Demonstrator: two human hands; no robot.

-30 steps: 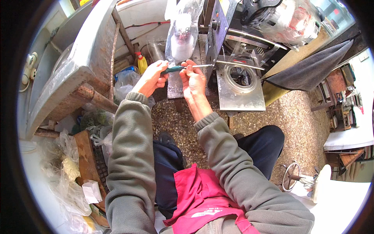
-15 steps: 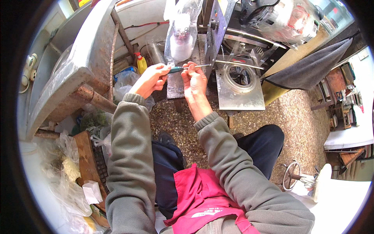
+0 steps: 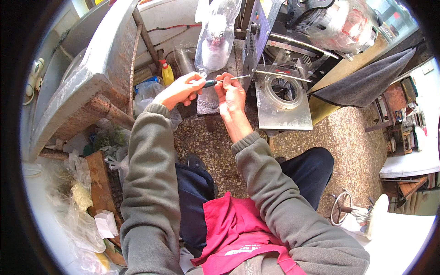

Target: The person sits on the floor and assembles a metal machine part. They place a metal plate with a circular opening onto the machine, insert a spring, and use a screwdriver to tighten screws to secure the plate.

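While the person sits before the machine, the left hand [image 3: 179, 90] is closed around the dark handle of a screwdriver [image 3: 223, 81], and the right hand [image 3: 232, 94] pinches its thin shaft between fingers and thumb, steadying it. The tip points toward the side of the grey control box [image 3: 255, 34], just above the steel plate with a round hole [image 3: 283, 101]. A bagged stack of cups [image 3: 215, 39] hangs just behind. To my eye, keeping the shaft level and pressing straight in would stop the tip from slipping.
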